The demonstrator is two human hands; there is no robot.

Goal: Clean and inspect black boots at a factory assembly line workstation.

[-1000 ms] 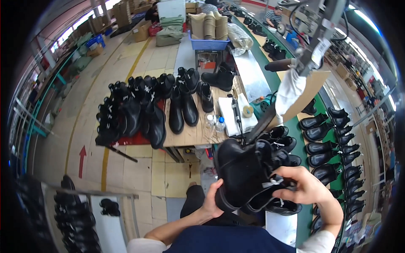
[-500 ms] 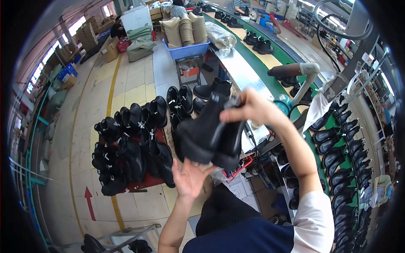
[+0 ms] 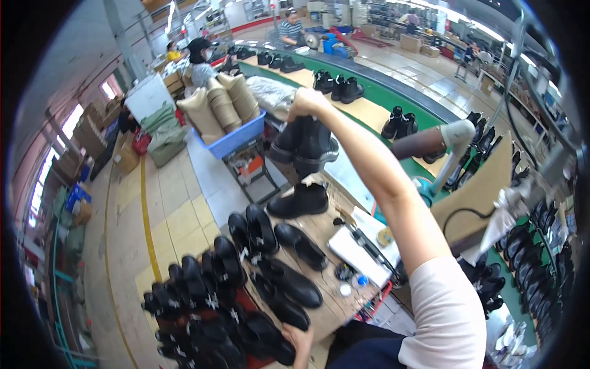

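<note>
A pair of black ankle boots (image 3: 310, 147) hangs upright from my right hand (image 3: 307, 103), which is closed round their tops. My right arm is stretched far forward, so the pair is beyond the wooden bench and over the pale tabletop beside the green conveyor. Low in the picture, my left hand (image 3: 299, 340) is beside the toe of another black boot (image 3: 264, 335). Its fingers are partly hidden there, and whether they grip the boot is unclear. Several more black boots lie on the wooden bench (image 3: 332, 295), one (image 3: 300, 202) at its far end.
At the left, black boots (image 3: 190, 277) are crowded together, many with white ties. A blue basket (image 3: 228, 140) of beige rolls stands ahead. Pairs of boots sit along the green conveyor (image 3: 375, 114). A thick grey pipe (image 3: 424, 141) juts out beyond my forearm. Co-workers are farther off.
My right hand has carried the boot pair forward, away from my body. My left hand has left the boots' soles and moved down beside the boots on the left. The view has tilted up.
</note>
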